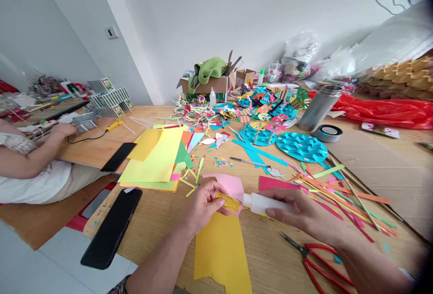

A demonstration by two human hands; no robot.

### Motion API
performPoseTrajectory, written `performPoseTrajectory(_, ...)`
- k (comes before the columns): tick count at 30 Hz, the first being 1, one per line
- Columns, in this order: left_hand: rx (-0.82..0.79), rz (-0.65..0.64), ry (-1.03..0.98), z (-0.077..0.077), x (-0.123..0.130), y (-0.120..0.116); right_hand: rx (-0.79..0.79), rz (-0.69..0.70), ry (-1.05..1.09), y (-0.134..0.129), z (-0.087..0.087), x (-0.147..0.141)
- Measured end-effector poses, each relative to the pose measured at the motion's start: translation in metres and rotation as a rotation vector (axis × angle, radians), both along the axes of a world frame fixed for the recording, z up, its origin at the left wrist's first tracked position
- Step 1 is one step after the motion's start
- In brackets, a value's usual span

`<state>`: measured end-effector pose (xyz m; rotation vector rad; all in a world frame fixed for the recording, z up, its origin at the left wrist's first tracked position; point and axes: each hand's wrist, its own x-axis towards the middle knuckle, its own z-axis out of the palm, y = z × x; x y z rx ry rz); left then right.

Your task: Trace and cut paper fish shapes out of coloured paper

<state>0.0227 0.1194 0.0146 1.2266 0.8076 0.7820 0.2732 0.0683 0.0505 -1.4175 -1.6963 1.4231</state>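
A small yellow paper fish (227, 201) with dark drawn marks is pinched between the thumb and fingers of my left hand (207, 201). Pink paper (233, 185) lies behind and beneath the fish. My right hand (297, 208) is wrapped round a white glue bottle (269, 204), which lies nearly level with its nozzle pointing left at the fish's tail. Below my left hand, a yellow sheet (221, 251) extends toward the front edge. Red-handled scissors (306, 251) rest open beneath my right wrist.
Two phones (111, 228) and stacked coloured paper (152, 158) lie left. Paper strips (348, 195), blue discs (301, 146) and a metal flask (320, 108) are at right. Paper fish and a cardboard box (203, 85) stand behind. Another person's arm (37, 156) is far left.
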Motion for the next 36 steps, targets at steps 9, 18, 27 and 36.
performPoseTrajectory(9,0.052,0.001,0.05,-0.0014,-0.0003,-0.0005,0.012,-0.04,-0.05,0.0005,0.0013,-0.0044)
performPoseTrajectory(18,0.13,0.038,0.182,-0.0027,0.0006,-0.0007,0.037,-0.107,-0.031,-0.0011,0.004,-0.0075)
performPoseTrajectory(27,0.153,0.046,0.218,-0.0032,0.0017,-0.001,0.146,-0.138,-0.094,-0.0034,-0.0041,-0.0094)
performPoseTrajectory(36,0.155,0.074,0.207,-0.0035,0.0013,-0.0004,0.219,-0.15,-0.169,-0.0044,0.0044,-0.0061)
